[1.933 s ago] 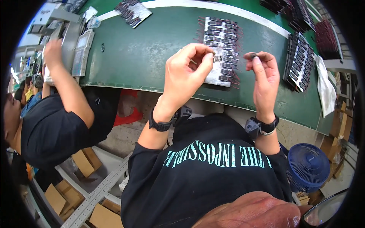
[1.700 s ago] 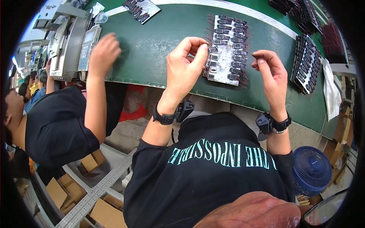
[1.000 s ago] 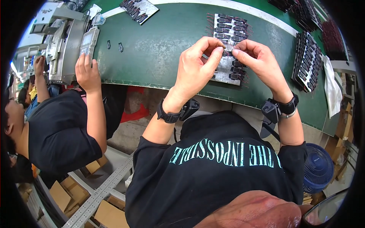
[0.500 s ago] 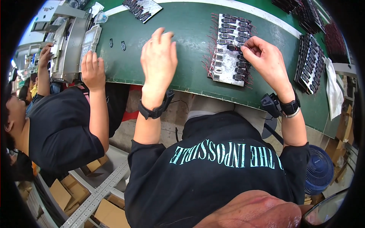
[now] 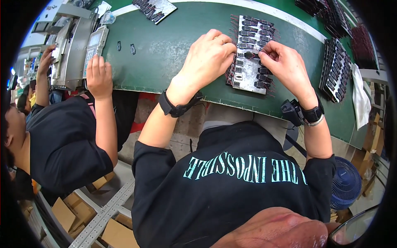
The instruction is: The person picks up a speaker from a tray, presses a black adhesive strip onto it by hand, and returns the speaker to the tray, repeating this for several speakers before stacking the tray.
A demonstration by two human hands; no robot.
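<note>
A light grey, worn board (image 5: 249, 85) lies on the green bench before me, with rows of small black rectangular parts and thin red and dark wires sticking out at both sides. Over its right edge, my right hand (image 5: 285, 58) pinches the end of a small black part (image 5: 249, 55) lying across the board's middle. My left hand (image 5: 210, 58) is at the board's left edge, its fingers curled together close to that part. Whatever the left fingertips grip is hidden behind them. Black straps circle both wrists.
Stacked boards of similar parts (image 5: 337, 72) stand to the right, beside a white cloth (image 5: 361, 97). Another board (image 5: 159, 10) lies at the far left, and two loose black parts (image 5: 132, 49) sit nearer. A co-worker's hand (image 5: 99, 74) rests by a metal machine (image 5: 76, 49).
My left hand has swung right from above the bare bench to the board's left edge, its fingers now curled. My right hand and the black part have shifted slightly left and nearer.
</note>
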